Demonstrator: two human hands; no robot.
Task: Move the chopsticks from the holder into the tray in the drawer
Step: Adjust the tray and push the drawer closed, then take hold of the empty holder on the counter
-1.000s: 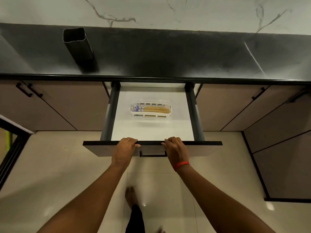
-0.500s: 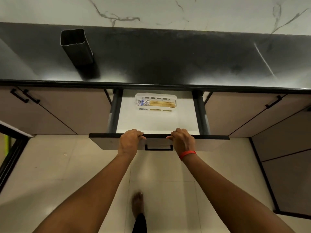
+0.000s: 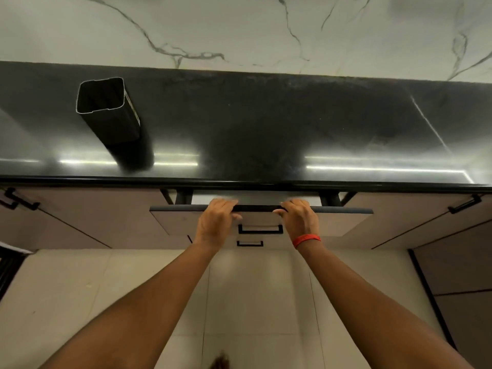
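Both hands: my left hand [image 3: 217, 221] and right hand [image 3: 299, 218] grip the drawer [image 3: 343, 221] front's top edge.
Drawer: almost closed.
Holder [image 3: 111, 118]: upright on the counter [image 3: 266, 123].

There is only the one view, from the camera on my head, so nothing is shared with a second angle. It looks forward and steeply down from above the bench [image 3: 266, 123], which crosses the upper half of the frame with the marble wall [image 3: 239, 27] behind it. My forearms run up from the bottom edge to my left hand [image 3: 217, 222] and right hand [image 3: 299, 221] at the drawer front [image 3: 261, 217], close below the lens. The floor [image 3: 253, 288] fills the lower part. The wide lens bends the bench edge, and the dark shape at the bottom edge is possibly my foot.
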